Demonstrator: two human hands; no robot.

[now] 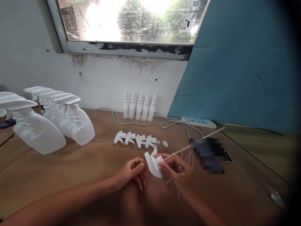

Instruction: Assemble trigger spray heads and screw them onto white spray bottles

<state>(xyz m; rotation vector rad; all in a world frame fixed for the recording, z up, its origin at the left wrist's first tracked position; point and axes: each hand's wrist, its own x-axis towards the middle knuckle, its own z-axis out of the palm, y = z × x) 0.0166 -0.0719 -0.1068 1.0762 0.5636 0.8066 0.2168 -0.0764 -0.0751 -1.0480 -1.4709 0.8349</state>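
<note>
My right hand (177,171) pinches a white spray head (153,165) by its collar, with a long thin white tube (177,152) running from it up to the right. Just left of the spray head is my left hand (135,172), its fingers loosely curled; whether anything is between them cannot be seen. Beyond the hands several white spray heads (140,141) lie in a row on the brown table (98,163). Small white washers (165,143) are beside the row's right end. More thin tubes (189,156) lie behind my right hand.
Large white spray bottles (81,127) stand at the left. Several slim white bottles (139,106) stand against the wall. A power strip (198,122) with a cable lies at the back right, near a pixelated phone (229,158). Blue cloth (235,72) hangs at the right.
</note>
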